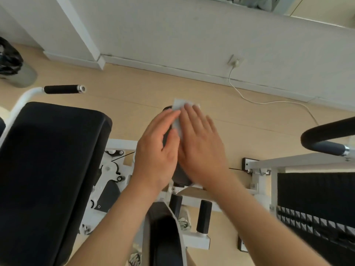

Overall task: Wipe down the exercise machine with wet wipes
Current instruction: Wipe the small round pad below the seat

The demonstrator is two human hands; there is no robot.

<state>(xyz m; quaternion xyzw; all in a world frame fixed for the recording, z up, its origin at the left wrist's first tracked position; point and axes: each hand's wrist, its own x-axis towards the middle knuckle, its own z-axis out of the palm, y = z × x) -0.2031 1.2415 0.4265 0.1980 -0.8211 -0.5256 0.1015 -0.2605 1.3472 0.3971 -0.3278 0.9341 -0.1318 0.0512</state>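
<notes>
Fingers: on both hands they lie straight and close together, pressed flat and curled round nothing; the left hand's (pixel 155 148) fingers (pixel 166 120) touch the left edge of the wet wipe, and the right hand's (pixel 199 144) fingers (pixel 193 120) cover its right side.
Wet wipe (pixel 179 110): just above the middle of the frame, a white sheet spread over a dark pad; only its upper edge and a strip between the hands show.
Dark pad (pixel 180 176): mostly hidden under the hands, carried on the white frame (pixel 120 144) of the exercise machine.
Feel of the wipe: likely light, limp and damp (it will bunch or skate under a flat palm unless pressed evenly).
Feel of the pad: probably cushioned under a smooth cover, giving a little under pressure.
Where to hold: judged best with one palm flat on the sheet's middle while the other hand steadies an edge; the machine itself looks heavy enough to need no bracing.
Nearby: a large black seat pad (pixel 48 160) at left, a black-grip handle (pixel 62 89) at upper left.
</notes>
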